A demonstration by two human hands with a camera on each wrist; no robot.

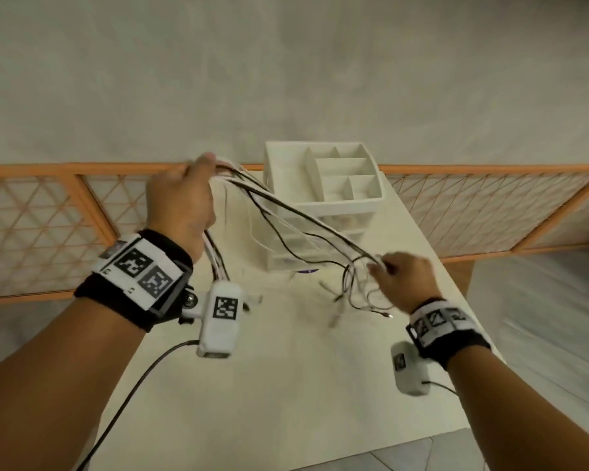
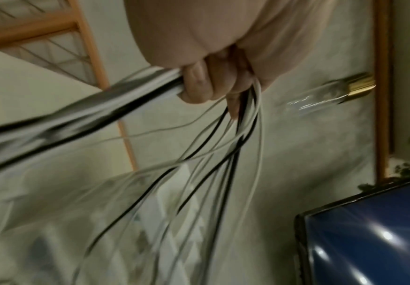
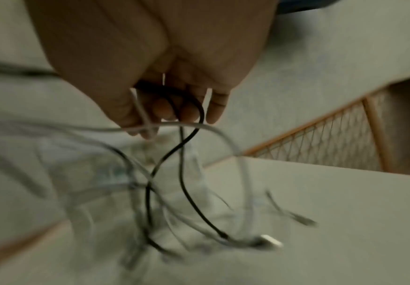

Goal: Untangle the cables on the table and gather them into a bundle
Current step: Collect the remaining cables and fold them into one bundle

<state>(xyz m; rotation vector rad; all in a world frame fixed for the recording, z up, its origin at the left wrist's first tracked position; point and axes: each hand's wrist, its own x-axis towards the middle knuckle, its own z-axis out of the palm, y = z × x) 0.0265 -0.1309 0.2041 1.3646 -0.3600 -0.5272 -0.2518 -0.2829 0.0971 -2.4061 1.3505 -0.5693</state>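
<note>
Above the middle of the surface [image 1: 286, 385], cables [image 1: 300, 219] strung in a sagging span between my two hands. Left hand [image 1: 181, 198] raised at the far left, fist wrapped round a gathered run of black and white strands; the wrist view shows fingers [image 2: 196, 86] curled tight, strands leaving both sides of the fist. Right hand [image 1: 405, 277] lower, near right, pinching the other end of the span between thumb and curled fingers; loose tails and plugs [image 1: 361, 300] dangle below it, the lowest seemingly just touching the surface. White organiser box [image 1: 323, 178] stands just beyond the span.

Judgement: mid-gathering, strands mostly parallel but the tails under the right hand look crossed.

To do well:
- keep the left grip firm as anchor
- slide the right hand along, not yank; a snag would tighten
- let the plugs hang free so twists unwind
- lift the span clear of the box corner
- only then fold the tails toward the left fist
</note>
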